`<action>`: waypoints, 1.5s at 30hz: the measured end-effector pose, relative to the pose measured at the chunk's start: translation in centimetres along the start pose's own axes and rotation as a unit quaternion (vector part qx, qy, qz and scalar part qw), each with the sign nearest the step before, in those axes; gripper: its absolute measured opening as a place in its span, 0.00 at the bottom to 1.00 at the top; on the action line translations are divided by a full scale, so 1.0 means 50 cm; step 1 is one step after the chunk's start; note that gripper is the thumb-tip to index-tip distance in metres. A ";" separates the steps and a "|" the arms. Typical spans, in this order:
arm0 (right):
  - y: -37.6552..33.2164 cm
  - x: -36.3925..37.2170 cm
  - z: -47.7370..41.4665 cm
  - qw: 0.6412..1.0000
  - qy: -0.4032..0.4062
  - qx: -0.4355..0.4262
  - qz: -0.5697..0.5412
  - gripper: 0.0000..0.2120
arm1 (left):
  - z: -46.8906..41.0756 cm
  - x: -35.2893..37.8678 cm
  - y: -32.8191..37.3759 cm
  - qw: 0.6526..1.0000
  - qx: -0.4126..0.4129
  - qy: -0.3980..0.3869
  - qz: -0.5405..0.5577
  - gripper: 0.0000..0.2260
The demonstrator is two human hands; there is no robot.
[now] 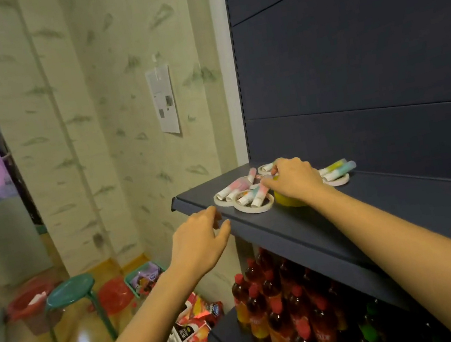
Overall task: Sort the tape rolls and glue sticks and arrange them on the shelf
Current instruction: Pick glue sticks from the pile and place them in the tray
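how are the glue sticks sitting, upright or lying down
Lying down: the glue sticks lie on their sides, several resting across flat tape rolls on the shelf.

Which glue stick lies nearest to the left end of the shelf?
The pink-and-white glue stick lying across the leftmost white tape roll; all other sticks lie further right, toward the right hand.

The place looks like a small shop. A dark blue display shelf (332,230) with a panelled back and a slotted upright fills the view from one to five o'clock. Under it, at six o'clock, stand rows of bottled drinks (273,306). Snack packs (197,328) lie at seven o'clock, and a green stool (69,288) stands at eight.
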State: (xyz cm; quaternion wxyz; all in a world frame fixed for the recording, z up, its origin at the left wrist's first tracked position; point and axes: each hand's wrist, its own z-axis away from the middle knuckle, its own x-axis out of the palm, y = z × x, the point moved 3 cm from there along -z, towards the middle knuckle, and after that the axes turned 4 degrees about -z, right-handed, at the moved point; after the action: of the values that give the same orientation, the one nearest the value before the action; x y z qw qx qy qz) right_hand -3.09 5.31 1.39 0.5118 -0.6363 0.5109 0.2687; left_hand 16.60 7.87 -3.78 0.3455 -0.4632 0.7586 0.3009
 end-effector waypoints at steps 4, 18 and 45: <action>-0.012 0.033 -0.055 0.997 0.004 0.014 0.078 0.24 | -0.046 0.032 -0.015 1.000 0.007 -0.004 0.020 0.11; -0.068 0.096 -0.138 0.957 -0.006 0.083 0.277 0.25 | -0.258 0.126 -0.021 0.982 0.127 -0.020 0.136 0.10; -0.092 0.110 -0.059 0.970 0.057 0.228 0.062 0.25 | -0.367 0.207 0.008 0.922 0.172 -0.262 0.227 0.21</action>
State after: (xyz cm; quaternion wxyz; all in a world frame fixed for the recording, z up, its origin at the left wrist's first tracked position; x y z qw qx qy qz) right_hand 2.49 0.30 -0.67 0.5957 -0.4837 0.6259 0.1395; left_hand 8.29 -11.35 -1.39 0.5284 -0.1168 0.7659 0.3472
